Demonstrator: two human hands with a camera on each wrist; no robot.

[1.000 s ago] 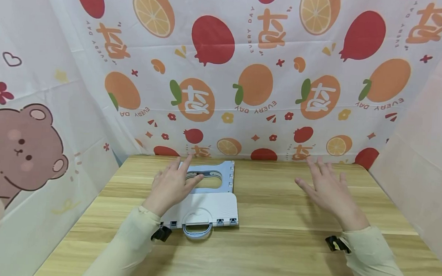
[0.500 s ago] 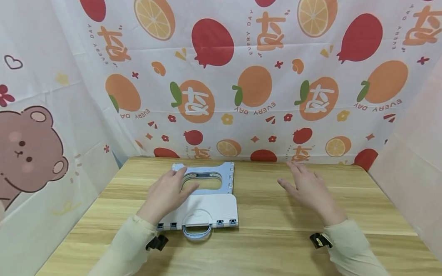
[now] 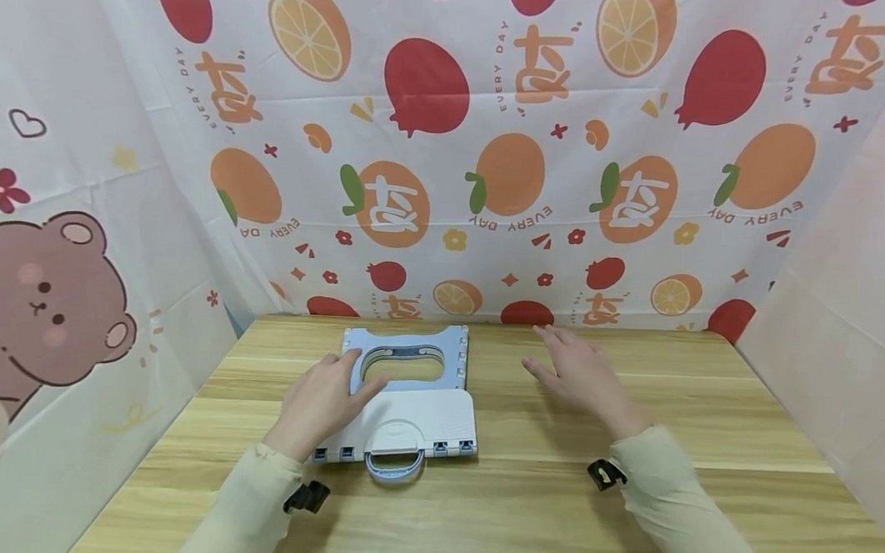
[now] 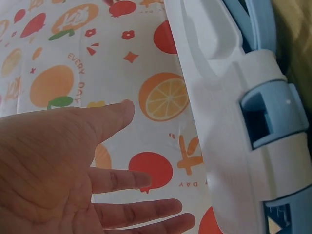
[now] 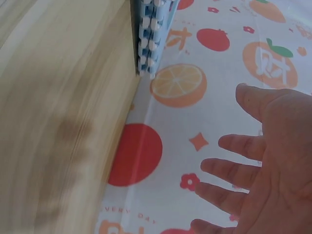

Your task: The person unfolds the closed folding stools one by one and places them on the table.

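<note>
A folding plastic stool [image 3: 439, 414] lies folded flat on the wooden table, left of centre. Its white panel faces up at the near side, with a light blue carry handle [image 3: 395, 473] at the front edge and a light blue frame [image 3: 409, 342] behind. Over the stool's left side is my left hand [image 3: 319, 404], fingers extended and thumb spread; the head view does not settle whether it touches. The left wrist view has a gap between fingertips and white panel [image 4: 214, 126]. My right hand [image 3: 583, 380] hovers right of the stool, fingers spread, holding nothing.
The wooden table [image 3: 550, 516] extends to both sides and toward me. Behind it hangs a fruit-print curtain [image 3: 448, 176]. A bear-print sheet [image 3: 164, 295] closes the left side, and a pale sheet [image 3: 847, 289] the right.
My right hand has moved left, toward the stool. The left hand has drawn slightly back toward me and to the left. The stool stays where it was.
</note>
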